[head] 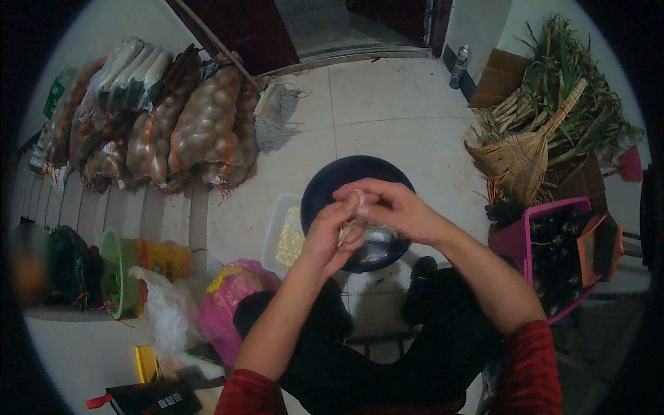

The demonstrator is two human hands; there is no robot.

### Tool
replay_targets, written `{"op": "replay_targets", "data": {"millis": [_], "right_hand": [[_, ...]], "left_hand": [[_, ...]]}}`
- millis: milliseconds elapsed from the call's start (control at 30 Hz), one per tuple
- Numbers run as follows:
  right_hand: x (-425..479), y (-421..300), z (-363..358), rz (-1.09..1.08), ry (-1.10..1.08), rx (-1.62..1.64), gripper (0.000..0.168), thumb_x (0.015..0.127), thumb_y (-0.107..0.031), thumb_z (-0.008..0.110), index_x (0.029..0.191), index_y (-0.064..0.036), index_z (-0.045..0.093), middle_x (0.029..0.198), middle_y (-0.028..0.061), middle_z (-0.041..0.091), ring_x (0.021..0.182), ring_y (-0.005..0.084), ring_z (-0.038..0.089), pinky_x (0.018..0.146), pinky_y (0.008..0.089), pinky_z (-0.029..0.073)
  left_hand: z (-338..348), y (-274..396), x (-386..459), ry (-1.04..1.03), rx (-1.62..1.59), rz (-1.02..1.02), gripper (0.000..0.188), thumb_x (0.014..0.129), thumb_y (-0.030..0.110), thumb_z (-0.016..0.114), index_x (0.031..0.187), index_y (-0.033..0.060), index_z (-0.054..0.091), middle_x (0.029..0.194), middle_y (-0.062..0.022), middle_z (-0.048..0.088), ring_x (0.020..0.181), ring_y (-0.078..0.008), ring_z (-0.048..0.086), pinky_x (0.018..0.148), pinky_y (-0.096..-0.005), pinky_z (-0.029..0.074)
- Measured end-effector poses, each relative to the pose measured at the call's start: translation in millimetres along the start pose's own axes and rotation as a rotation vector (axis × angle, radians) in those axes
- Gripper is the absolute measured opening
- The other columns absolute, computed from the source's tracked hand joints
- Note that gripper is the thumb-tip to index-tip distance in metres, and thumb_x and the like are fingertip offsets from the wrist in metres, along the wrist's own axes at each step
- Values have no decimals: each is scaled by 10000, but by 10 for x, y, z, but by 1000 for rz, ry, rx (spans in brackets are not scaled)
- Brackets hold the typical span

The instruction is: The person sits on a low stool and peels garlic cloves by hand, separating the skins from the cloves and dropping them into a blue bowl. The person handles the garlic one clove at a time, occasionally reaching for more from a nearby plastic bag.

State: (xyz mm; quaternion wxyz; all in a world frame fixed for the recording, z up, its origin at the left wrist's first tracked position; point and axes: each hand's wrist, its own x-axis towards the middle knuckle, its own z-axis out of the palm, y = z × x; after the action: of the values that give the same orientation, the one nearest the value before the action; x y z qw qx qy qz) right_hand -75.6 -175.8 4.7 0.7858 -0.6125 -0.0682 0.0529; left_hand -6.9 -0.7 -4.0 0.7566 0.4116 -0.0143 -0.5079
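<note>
Both hands meet above a dark blue basin (322,189) on the floor between my feet. My left hand (328,236) grips a small pale piece, apparently a garlic clove (359,197), at its thumb tip. Another pale piece (342,234) shows among its curled lower fingers. The fingers of my right hand (402,207) close in on the same clove from the other side, partly blurred. Shiny, pale contents (381,244) show low in the basin, not clear enough to name. Left of it, a translucent plastic tub (270,241) holds many pale yellow peeled cloves (289,241).
Mesh sacks of round produce (207,119) and a mop (275,116) stand at the upper left. A pink bag (228,306) and green basin (111,275) lie left. On the right are a straw broom (519,155), leafy stalks (570,88) and a pink crate (528,249) of dark vegetables.
</note>
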Motion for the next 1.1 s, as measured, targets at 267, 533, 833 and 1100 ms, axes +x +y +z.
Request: {"op": "replay_targets", "data": {"millis": [267,533,833,1100], "right_hand": [[-79,-66,21,-259,4,-549,386,947,-211,707,1269,-3,660,1307,159,653,1245,287,626,1031,397,506],[-23,-29,79,-411,26,-635,359,928,-277,723,1185,-27,693,1204,133,704,1112,312,686,946,398,543],[-1,-11,180,-420,85,-540,353,913,-261,733,1181,-33,704,1312,146,693,1166,315,692,991,395,542],[37,-5,142,-413,108,-511,425,904,-236,758,1272,-36,683,1400,180,636,1252,313,644,1030,399,518]], "left_hand": [[-15,68,-116,-125,-126,-229,342,1008,313,636,1181,18,645,786,22,529,597,-58,444,455,-184,302],[-64,-4,-132,-135,-152,-114,223,916,124,649,1124,49,625,849,-7,632,572,-67,522,452,-174,386],[-52,17,-154,-158,-137,-24,220,941,157,704,1136,64,661,965,-34,673,690,-70,588,521,-176,436],[28,61,-128,-89,-85,-5,235,976,247,698,1067,37,644,767,1,609,561,-59,515,460,-181,374]]}}
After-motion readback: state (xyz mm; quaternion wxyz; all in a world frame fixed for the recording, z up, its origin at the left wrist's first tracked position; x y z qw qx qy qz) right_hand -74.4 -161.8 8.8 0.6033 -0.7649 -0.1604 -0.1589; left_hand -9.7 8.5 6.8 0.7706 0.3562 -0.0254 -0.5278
